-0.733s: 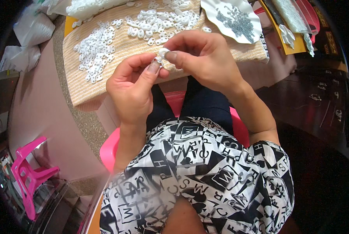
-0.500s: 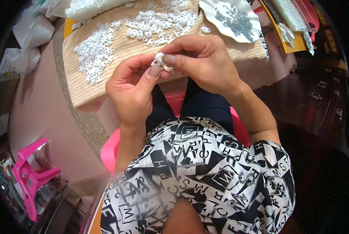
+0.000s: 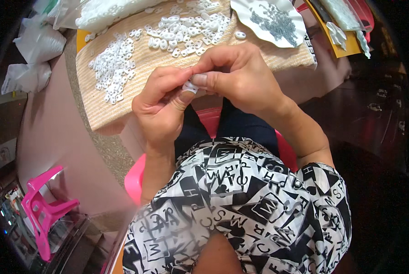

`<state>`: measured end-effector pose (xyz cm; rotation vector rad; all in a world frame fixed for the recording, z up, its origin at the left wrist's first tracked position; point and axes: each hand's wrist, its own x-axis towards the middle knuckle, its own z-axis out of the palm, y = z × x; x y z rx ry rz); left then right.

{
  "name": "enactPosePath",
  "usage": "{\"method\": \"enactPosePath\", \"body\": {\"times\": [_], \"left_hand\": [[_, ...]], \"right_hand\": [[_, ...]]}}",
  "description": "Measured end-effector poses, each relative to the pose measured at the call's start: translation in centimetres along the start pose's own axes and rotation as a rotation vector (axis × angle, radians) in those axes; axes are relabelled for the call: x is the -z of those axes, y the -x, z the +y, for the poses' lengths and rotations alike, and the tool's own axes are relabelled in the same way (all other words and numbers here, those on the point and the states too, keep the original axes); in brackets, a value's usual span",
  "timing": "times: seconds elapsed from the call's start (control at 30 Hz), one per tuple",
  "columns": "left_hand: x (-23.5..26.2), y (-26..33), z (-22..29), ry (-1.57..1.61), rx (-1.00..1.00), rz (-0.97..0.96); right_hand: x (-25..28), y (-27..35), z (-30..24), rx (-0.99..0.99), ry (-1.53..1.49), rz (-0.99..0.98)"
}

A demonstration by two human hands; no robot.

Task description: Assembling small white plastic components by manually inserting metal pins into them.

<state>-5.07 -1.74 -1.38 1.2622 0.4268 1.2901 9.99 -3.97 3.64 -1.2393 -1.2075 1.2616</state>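
Left hand point(image 3: 161, 102) & right hand point(image 3: 238, 75) pinch small white plastic piece point(image 3: 190, 86); white bags point(image 3: 35, 50) far left.

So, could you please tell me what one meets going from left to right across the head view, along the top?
White plastic bags → left pile of small white plastic pieces → second pile of white pieces → white dish of small grey metal parts → yellow tray.
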Motion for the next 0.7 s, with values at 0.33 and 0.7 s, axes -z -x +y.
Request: {"method": "enactPosePath", "body": {"times": [0.33, 0.7], "left_hand": [[0.0, 0.0, -0.6, -0.133, -0.149, 0.048], [0.4, -1.2, -1.5, 0.106, 0.035, 0.035]], "right_hand": [[-0.8, 0.3, 0.2, 0.122, 0.148, 0.026], [0.8, -1.6, -0.4, -0.031, -0.004, -0.011]]}}
